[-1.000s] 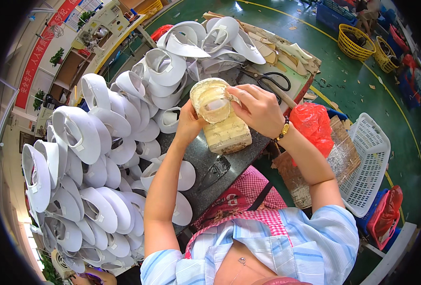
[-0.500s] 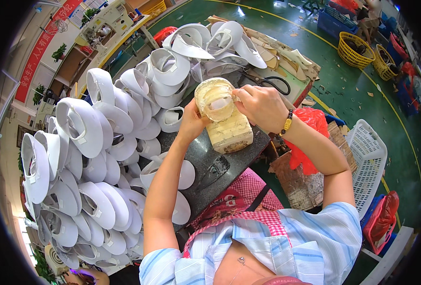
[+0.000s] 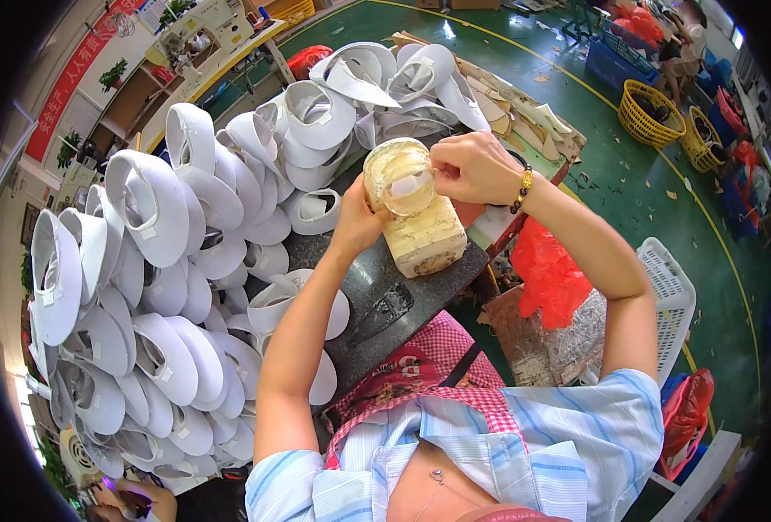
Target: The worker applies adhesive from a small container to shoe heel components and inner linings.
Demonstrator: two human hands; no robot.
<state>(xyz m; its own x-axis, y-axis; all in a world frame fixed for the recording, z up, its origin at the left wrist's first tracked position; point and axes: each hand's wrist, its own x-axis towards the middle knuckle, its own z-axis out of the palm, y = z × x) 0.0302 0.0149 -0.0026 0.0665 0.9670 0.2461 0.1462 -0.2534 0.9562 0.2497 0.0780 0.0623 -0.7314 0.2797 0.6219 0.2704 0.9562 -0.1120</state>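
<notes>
A worn, cream-coloured block (image 3: 424,237) with a rounded far end stands on the dark stone worktop (image 3: 377,322). Over its rounded end sits a pale curved band, with a small white patch (image 3: 405,184) showing inside it. My left hand (image 3: 358,219) is closed round the left side of that end, thumb near the band. My right hand (image 3: 479,169) is closed in a pinch at the band's right edge, and its fingertips hide whatever they hold. Many white visor-shaped pieces (image 3: 146,209) are heaped on the left, close to my left forearm.
Black-handled scissors (image 3: 519,160) lie partly behind my right hand. Beyond are cut pale sheets (image 3: 498,100). A red plastic bag (image 3: 549,271) hangs at the bench's right side, near a white crate (image 3: 668,304). Yellow baskets (image 3: 653,115) stand on the green floor; a person sits far right.
My right hand has moved slightly away from me along the band's right edge, its fingers curled tighter. The left hand keeps its hold. The whole view has shifted a little.
</notes>
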